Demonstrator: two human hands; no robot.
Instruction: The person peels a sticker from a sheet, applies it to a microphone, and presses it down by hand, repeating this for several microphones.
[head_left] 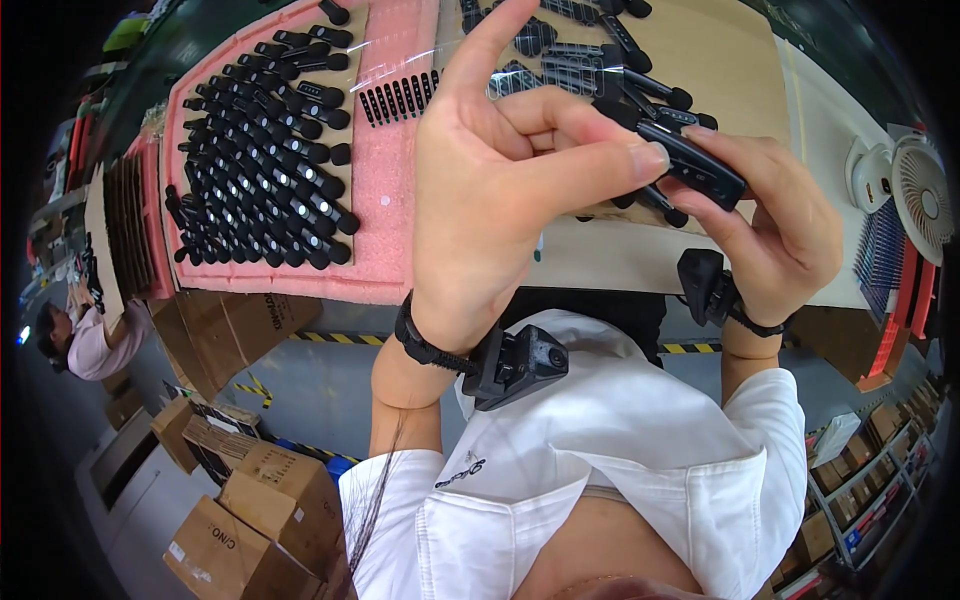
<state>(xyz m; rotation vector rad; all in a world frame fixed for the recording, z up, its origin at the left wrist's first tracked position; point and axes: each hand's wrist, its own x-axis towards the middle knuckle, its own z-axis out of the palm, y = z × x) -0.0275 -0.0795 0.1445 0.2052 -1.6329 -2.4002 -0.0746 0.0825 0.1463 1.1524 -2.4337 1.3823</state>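
Observation:
A small black microphone (700, 172) with a dark foam tip is held between my two hands above the near edge of the table. My left hand (480, 190) pinches it near the foam end with thumb and index finger; another of its fingers points up. The fingers of my right hand (785, 215) are closed around the other end of the body. Beyond my left hand, several black devices (585, 75) lie under what looks like clear plastic. More foam-tipped microphones lie behind the held one, partly hidden by my hands.
At left, rows of foam-tipped microphones (265, 170) lie on a pink foam-lined surface (385, 215), beside a row of flat black pieces (398, 98). A white fan (920, 195) stands at right. Cardboard boxes (235, 540) sit on the floor; another person (105, 340) is far left.

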